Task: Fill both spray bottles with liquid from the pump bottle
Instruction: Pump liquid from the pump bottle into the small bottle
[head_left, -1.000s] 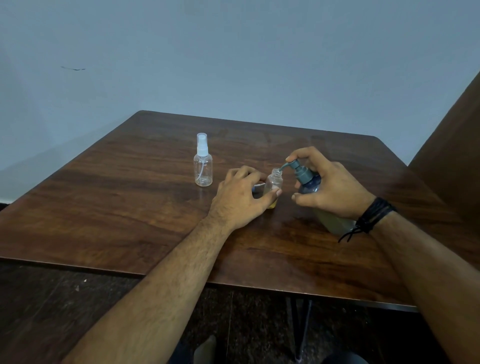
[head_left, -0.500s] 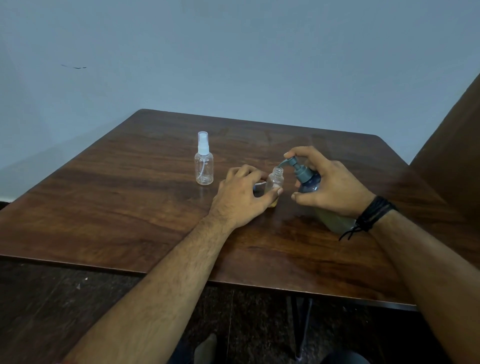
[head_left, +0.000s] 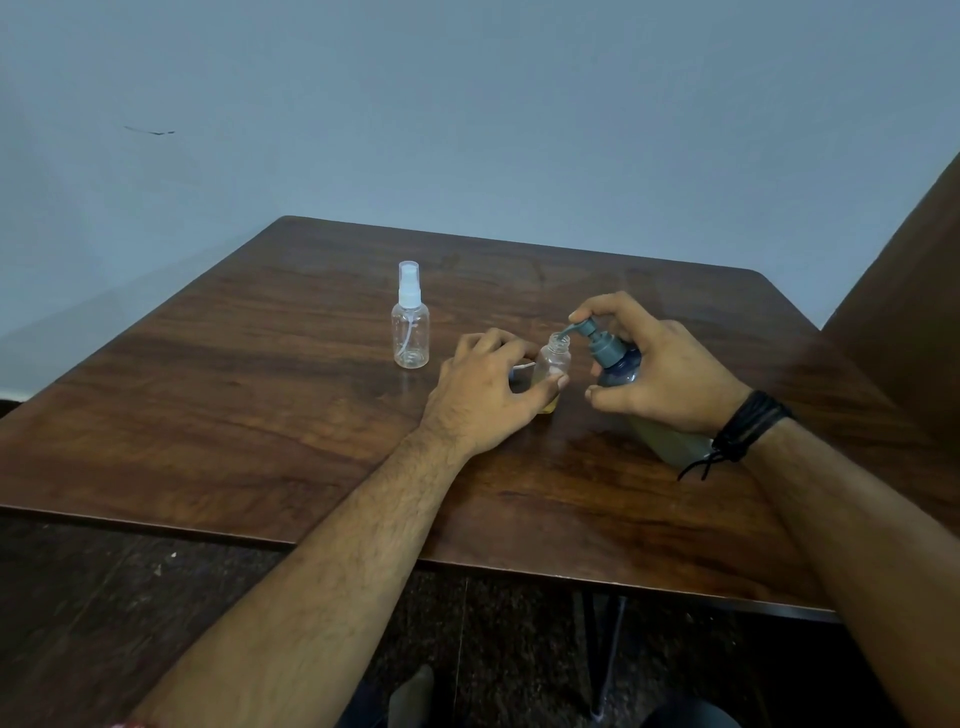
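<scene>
- A dark brown wooden tabletop (head_left: 260, 415) stands against a plain pale blue wall (head_left: 467, 104); below its near edge the floor is dark.
- The left hand (head_left: 483, 395) rests on the tabletop, its fingers grasping a small clear uncapped spray bottle (head_left: 555, 364) with some yellow liquid at the bottom.
- At 3 o'clock from it, the right hand (head_left: 670, 379) grips a tilted pump bottle with a grey-blue pump head (head_left: 608, 353), nozzle over the open neck, forefinger on the pump.
- A second clear spray bottle with a white sprayer cap (head_left: 410, 322) stands upright at 10 o'clock from the left hand, untouched.

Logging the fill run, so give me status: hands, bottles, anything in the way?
Left hand steadies open bottle, little liquid inside. Right hand tilts pump bottle, spout over its mouth. Capped bottle empty, standing clear.
</scene>
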